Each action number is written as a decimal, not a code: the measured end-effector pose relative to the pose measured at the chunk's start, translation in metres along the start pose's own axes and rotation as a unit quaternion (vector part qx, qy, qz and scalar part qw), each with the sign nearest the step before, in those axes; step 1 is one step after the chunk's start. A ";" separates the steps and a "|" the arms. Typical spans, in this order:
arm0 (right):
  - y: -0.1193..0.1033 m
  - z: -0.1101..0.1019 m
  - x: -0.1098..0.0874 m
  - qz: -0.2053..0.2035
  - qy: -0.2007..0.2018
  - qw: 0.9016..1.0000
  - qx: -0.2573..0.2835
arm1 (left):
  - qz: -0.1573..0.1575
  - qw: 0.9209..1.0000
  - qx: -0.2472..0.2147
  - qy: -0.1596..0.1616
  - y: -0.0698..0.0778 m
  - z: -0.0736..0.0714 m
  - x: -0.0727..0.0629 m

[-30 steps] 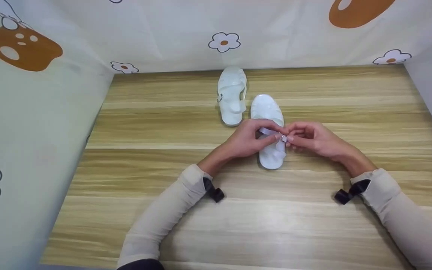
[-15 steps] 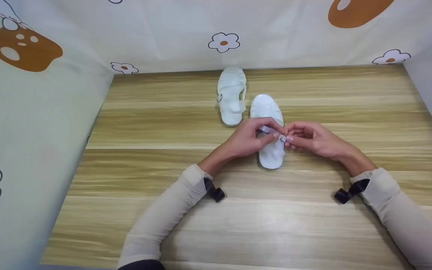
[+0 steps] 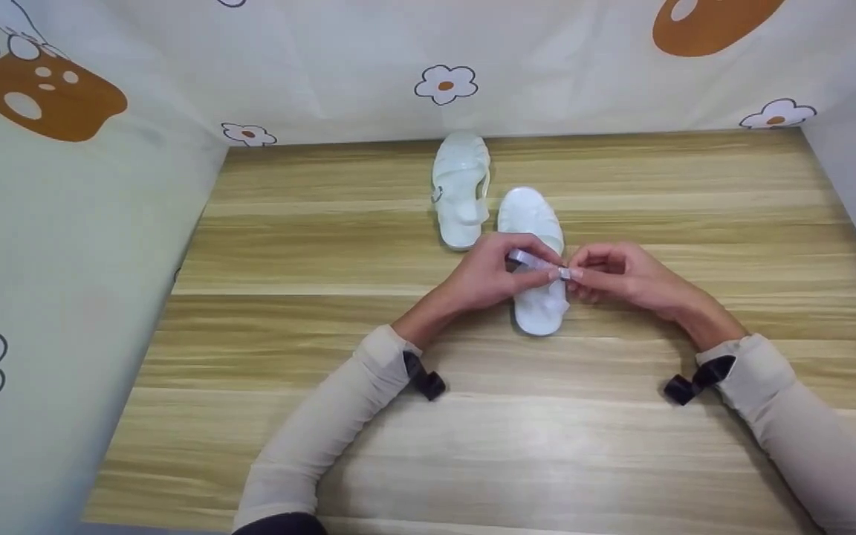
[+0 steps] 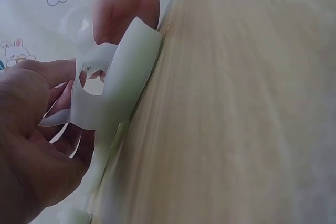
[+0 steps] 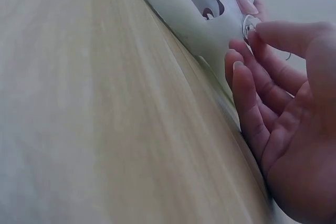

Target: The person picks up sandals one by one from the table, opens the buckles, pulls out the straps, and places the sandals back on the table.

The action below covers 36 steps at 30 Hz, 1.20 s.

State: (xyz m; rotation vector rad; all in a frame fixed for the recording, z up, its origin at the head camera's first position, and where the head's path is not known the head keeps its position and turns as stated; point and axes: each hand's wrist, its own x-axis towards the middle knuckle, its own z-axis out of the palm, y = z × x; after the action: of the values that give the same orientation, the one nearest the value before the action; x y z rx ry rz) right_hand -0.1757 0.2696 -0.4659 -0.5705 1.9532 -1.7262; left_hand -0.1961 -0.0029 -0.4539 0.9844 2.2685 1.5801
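Note:
A white sandal (image 3: 529, 210) lies on the wooden tabletop, toe pointing away, with both hands at its ankle strap. My left hand (image 3: 481, 276) pinches the pale strap (image 3: 530, 258) between thumb and index finger, across the sandal. On the sandal's right side, my right hand (image 3: 632, 281) pinches a small metal buckle (image 5: 249, 25) with thumb and forefinger; its other fingers are curled below. The fingertips of the two hands almost meet. From the left wrist, the sandal's heel (image 4: 131, 69) stands in front of the right hand. How the strap sits in the buckle is hidden.
A matching white sandal (image 3: 460, 189) lies farther back and to the left, its toe near the patterned cloth wall (image 3: 354, 82). The wooden tabletop (image 3: 309, 334) extends around both sandals. Cloth also rises on the left and right.
The strap now stretches in plain sight between my left thumb and index finger, where less of it showed before. Both hands have shifted only slightly at the buckle; the sandals stay in place.

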 end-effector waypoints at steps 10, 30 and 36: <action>0.001 -0.001 -0.002 -0.009 0.004 1.000 -0.004 | -0.001 1.000 -0.013 -0.009 0.002 -0.001 -0.001; 0.003 0.001 0.000 -0.018 0.029 0.999 -0.022 | 0.017 1.000 -0.024 0.009 -0.001 0.004 -0.002; 0.003 0.002 0.000 -0.027 0.027 0.999 -0.024 | 0.015 1.000 -0.022 0.011 -0.001 0.006 -0.001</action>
State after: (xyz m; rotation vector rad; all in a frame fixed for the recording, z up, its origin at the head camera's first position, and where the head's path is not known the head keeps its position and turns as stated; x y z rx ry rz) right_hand -0.1744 0.2690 -0.4694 -0.6036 2.0406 -1.7477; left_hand -0.1928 0.0007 -0.4573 0.9990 2.2330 1.6540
